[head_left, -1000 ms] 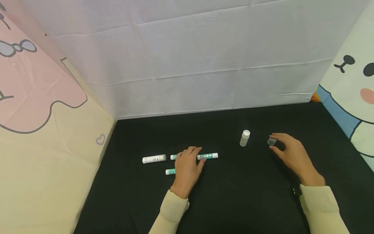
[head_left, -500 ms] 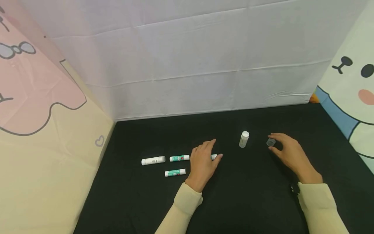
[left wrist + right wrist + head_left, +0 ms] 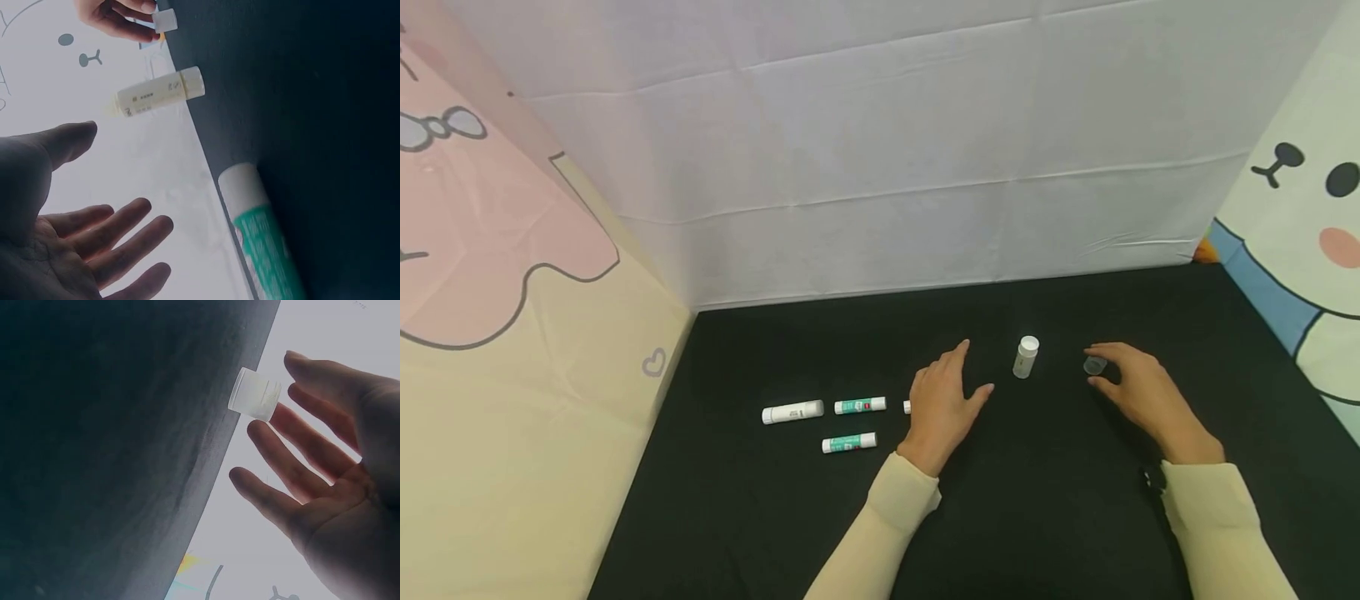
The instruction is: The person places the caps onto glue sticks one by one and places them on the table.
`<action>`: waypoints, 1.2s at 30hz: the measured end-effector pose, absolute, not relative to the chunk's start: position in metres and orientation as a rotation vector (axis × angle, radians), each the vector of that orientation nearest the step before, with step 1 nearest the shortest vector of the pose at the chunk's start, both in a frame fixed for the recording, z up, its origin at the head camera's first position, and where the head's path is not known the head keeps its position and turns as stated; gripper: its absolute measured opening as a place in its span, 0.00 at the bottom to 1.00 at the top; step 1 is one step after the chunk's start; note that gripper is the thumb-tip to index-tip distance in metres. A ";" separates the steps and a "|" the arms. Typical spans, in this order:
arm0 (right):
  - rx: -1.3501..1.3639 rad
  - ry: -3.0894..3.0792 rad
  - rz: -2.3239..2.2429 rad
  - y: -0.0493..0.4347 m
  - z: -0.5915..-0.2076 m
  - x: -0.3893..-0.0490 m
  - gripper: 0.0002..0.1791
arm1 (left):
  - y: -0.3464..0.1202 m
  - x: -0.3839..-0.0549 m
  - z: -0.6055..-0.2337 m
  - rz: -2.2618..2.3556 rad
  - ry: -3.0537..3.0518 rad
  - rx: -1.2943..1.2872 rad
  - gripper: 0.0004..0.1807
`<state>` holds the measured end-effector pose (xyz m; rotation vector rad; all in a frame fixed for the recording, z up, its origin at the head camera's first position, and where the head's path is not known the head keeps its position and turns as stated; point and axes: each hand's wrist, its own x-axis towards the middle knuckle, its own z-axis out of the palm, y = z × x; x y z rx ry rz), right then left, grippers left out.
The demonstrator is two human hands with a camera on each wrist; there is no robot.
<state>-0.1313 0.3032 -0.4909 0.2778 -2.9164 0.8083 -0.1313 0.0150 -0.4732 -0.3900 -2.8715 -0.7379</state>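
Note:
My left hand (image 3: 942, 407) hovers with spread, fairly straight fingers over a green-and-white glue stick (image 3: 265, 244), which it mostly hides in the head view. A white glue stick (image 3: 1026, 358) stands upright on the table to the right of this hand, apart from it. Farther right, a small translucent cap (image 3: 255, 395) stands on the black surface. My right hand (image 3: 1146, 400) is beside the cap, thumb and fingers loosely bent around it. In the right wrist view a gap shows between thumb and cap; whether a fingertip touches it I cannot tell.
Two green-and-white glue sticks, one farther back (image 3: 860, 405) and one nearer (image 3: 849, 442), lie left of my left hand. Another white glue stick (image 3: 793, 412) lies at the far left. A white cloth wall (image 3: 865, 167) borders the table's back, with printed curtains at both sides.
My left hand has moved right, from over the lying glue sticks toward the upright one, uncovering two green ones behind it. The right hand and cap have barely moved.

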 end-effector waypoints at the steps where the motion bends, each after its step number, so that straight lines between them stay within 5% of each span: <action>1: 0.282 -2.920 0.809 0.304 -0.491 -0.132 0.25 | 0.017 -0.132 -0.473 -0.737 -2.875 -0.394 0.40; 36: 0.171 -2.983 0.811 0.304 -0.487 -0.137 0.15 | 0.066 -0.150 -0.479 -0.799 -2.921 -0.398 0.37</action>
